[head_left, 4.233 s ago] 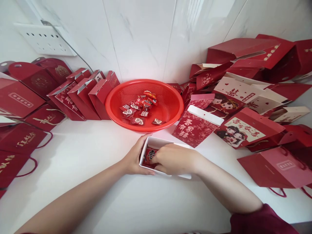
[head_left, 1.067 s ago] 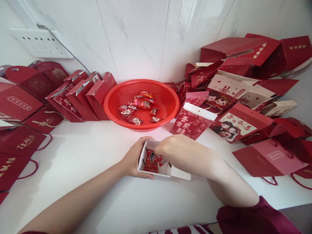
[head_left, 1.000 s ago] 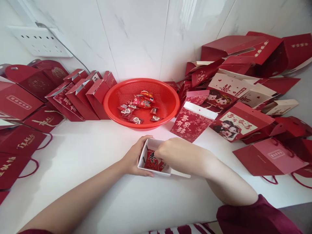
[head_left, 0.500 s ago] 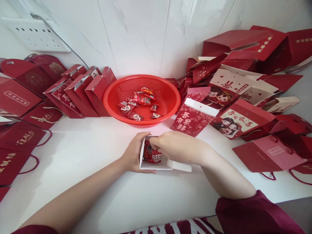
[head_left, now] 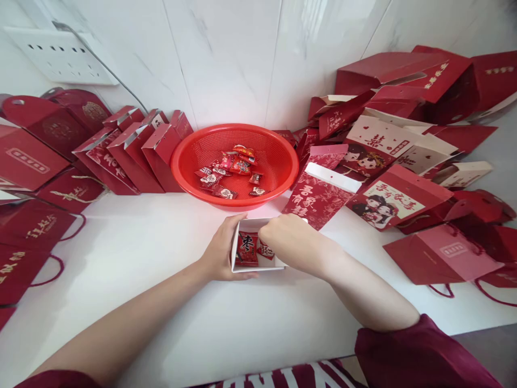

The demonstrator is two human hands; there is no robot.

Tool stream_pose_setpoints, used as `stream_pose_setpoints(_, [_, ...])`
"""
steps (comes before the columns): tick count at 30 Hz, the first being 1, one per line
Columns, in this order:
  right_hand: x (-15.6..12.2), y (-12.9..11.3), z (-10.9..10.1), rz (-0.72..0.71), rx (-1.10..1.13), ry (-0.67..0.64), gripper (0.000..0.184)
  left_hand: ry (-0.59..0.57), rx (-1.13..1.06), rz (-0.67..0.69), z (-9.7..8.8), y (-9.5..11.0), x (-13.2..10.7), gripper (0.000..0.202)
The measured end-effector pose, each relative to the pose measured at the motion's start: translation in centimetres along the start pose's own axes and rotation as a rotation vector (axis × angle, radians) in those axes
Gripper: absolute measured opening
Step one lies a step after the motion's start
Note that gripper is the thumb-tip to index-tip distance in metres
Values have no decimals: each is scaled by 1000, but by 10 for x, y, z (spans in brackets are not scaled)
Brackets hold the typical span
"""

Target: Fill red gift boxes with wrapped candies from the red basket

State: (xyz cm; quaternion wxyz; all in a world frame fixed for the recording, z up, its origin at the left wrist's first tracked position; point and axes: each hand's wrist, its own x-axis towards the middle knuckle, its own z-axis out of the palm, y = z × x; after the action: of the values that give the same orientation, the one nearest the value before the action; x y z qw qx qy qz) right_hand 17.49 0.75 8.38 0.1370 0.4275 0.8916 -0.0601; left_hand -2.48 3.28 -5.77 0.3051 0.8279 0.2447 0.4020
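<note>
My left hand [head_left: 222,250] wraps round the left side of a small open paper box [head_left: 262,269] with white inner walls, holding it on its thumb and fingers. Inside lie a red wrapped packet [head_left: 247,249] with a dark character and a smaller red wrapped sweet [head_left: 265,250] beside it. My right hand [head_left: 293,237] is closed over the right part of the box, knuckles up. Its fingertips are hidden, so I cannot tell what they grip. Just beyond the box stands a red plastic basket [head_left: 235,203] with several wrapped sweets [head_left: 241,164] in it.
Several red gift boxes [head_left: 133,159] stand left of the basket, with red bags [head_left: 34,226] at the far left. On the right are piled many boxes, including a flat red box [head_left: 319,199] near my right hand. A socket strip [head_left: 60,56] hangs on the tiled wall.
My right hand has come up and out of the box toward its right side, uncovering the packet and the smaller sweet. The white flap at the lower right no longer shows. My left hand keeps its hold.
</note>
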Motion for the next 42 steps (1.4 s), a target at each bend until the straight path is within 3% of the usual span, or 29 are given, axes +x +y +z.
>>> stream_pose_setpoints(10, [13, -4, 9, -83, 12, -20, 19, -49, 14, -31, -1, 3, 1, 119])
stream_pose_setpoints(17, [20, -5, 14, -3, 2, -86, 20, -60, 10, -16, 0, 4, 0, 115])
stream_pose_setpoints(25, [23, -6, 19, 21, 42, -101, 22, -61, -15, -96, 0, 6, 0, 113])
stream_pose_setpoints(32, [25, -10, 18, -21, 57, -72, 24, -62, -102, -147, -3, 7, 1, 111])
stream_pose_setpoints(39, [34, -13, 27, -56, 111, -141, 26, -67, -270, -231, -1, 6, 1, 113])
stream_pose_setpoints(42, [30, -7, 21, -63, 129, -128, 28, -61, -304, -235, -2, 8, 3, 109])
